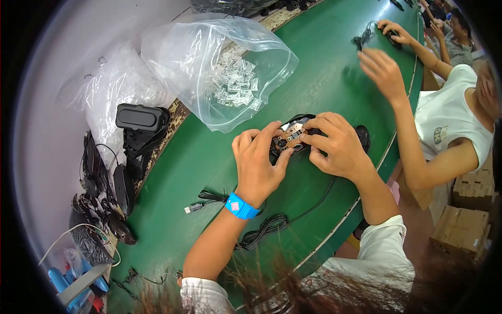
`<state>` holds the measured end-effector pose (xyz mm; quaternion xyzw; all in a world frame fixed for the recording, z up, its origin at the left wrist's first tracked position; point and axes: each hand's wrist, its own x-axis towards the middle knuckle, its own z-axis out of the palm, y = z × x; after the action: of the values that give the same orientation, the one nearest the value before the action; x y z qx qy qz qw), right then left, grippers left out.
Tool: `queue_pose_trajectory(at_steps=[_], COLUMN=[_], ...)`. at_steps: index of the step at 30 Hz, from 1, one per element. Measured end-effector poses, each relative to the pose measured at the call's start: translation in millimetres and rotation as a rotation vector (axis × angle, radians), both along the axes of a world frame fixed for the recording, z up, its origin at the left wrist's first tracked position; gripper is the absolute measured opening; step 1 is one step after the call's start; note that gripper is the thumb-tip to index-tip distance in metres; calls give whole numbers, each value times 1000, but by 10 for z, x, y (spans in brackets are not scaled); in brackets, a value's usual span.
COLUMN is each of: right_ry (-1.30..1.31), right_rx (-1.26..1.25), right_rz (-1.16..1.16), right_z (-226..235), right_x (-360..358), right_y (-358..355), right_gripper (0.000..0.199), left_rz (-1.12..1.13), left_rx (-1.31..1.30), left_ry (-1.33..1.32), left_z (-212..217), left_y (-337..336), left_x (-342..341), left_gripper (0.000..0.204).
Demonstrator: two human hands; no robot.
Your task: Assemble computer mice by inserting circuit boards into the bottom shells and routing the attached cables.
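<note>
Seen from above, at the centre of a green work surface point(209, 157): left hand point(257, 162) and right hand point(334, 145) closed together around an opened black computer mouse point(293, 137), small circuit board facing up. Left thumb and fingers pinching the near edge; right fingertips pressing the board from 3 o'clock. Both grasping the mouse, neither released. Blue wristband point(241, 205) on the left wrist.

Trailing from the mouse toward 6 o'clock: a black cable point(266, 227), coiled, ending in a plug point(192, 208) at 8 o'clock.

Likely risks, judged from this: board slipping out of seat under uneven thumb pressure; cable snagging on a forearm and tugging the mouse sideways; small parts dropping onto the green surface.

At 11 o'clock, just beyond the hands: a clear plastic bag point(219, 68), mouth open, holding a heap of tiny transparent parts point(235, 81). Farther toward 10 o'clock: a second crumpled clear bag point(117, 89). At 9 o'clock: black mouse shells point(141, 118) and tangled cables. At 4 o'clock: brown cardboard boxes point(463, 230). At 2 o'clock: another person's hand point(381, 70), apart.
</note>
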<state>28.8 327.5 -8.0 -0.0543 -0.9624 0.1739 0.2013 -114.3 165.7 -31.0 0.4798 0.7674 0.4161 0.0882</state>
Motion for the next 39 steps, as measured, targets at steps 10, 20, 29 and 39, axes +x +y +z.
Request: queue_pose_trajectory(at_steps=[10, 20, 29, 39], right_ry=[-4, -165, -104, 82], right_rx=[-112, 152, 309, 18], right_rz=[90, -62, -289, 124], right_z=[-55, -59, -367, 17], right_x=[-98, -96, -342, -122], right_y=[-1, 405, 2017, -231], right_gripper=[58, 46, 35, 39], left_rz=[-121, -37, 363, 668], left_rx=[159, 19, -54, -80], left_ry=[-98, -7, -15, 38], left_z=[94, 656, 1092, 726], left_y=[28, -969, -2476, -3854], left_x=[-94, 63, 652, 1434], left_gripper=[59, 55, 46, 45])
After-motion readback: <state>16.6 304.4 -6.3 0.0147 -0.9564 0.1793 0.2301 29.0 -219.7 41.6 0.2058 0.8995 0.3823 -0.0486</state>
